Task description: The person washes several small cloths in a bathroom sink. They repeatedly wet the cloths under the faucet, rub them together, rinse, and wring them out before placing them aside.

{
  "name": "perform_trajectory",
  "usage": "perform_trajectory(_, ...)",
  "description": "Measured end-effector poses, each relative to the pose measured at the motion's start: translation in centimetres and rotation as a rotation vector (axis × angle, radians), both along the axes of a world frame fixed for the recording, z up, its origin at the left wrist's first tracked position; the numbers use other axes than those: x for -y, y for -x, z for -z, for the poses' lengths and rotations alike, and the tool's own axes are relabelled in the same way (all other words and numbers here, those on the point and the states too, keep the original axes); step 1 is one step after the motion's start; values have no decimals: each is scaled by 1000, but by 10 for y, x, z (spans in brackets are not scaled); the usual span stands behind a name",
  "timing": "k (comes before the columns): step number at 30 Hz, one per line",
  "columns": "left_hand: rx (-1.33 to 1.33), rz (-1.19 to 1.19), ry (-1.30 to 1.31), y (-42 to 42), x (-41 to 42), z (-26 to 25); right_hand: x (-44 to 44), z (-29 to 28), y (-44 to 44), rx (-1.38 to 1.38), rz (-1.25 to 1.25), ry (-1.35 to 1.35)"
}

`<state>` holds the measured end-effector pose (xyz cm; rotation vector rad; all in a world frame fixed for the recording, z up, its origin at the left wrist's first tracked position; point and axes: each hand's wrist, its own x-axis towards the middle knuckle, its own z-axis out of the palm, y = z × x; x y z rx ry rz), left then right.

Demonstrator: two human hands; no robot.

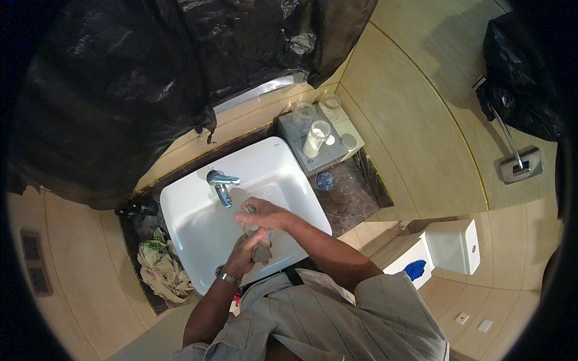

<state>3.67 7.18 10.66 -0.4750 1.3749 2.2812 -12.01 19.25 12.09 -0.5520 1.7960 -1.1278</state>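
Observation:
Over the white washbasin (198, 243), my left hand (244, 252) is closed around a small greyish, round-ended object (261, 253). Its kind is hard to tell, as my fingers cover much of it. My right hand (264, 215) bends its fingers around the far end of the same object, where something pale and translucent shows. A chrome mixer tap (221, 186) stands just beyond my hands, and cloudy water or suds seem to lie in the basin. On my left wrist sits a metal-banded watch (227, 276).
Glass jars, including one with white contents (316, 139), stand on a grey box (295, 140) at the right. Near them lies a blue round item (325, 180). A crumpled cloth (163, 270) rests left of the basin. Black plastic sheeting (113, 90) hangs above; a toilet (451, 247) is at the right.

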Motion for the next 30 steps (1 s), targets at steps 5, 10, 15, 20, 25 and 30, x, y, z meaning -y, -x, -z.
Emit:
perform_trajectory(5, 108, -101, -898, 6, -20, -50, -20, -29, 15, 738, 71, 731)
perform_trajectory(10, -114, -103, -1256, 24, -51, -70, -5, -40, -6, 1105, 57, 1223)
perform_trajectory(15, -102, -337, -1023, 29, -55, -103, -14, -56, 12, 717, 28, 1290)
perform_trajectory(20, -18, -332, -849, 29, -46, -130, -26, -69, 24, 531, 321, 835)
perform_trajectory(25, 59, -73, -363, 28, -32, -126, -27, -75, 18, 232, 227, 601)
perform_trajectory(30, 178, 1, -30, 18, -35, -99, -25, -73, 8, -85, 29, 389)
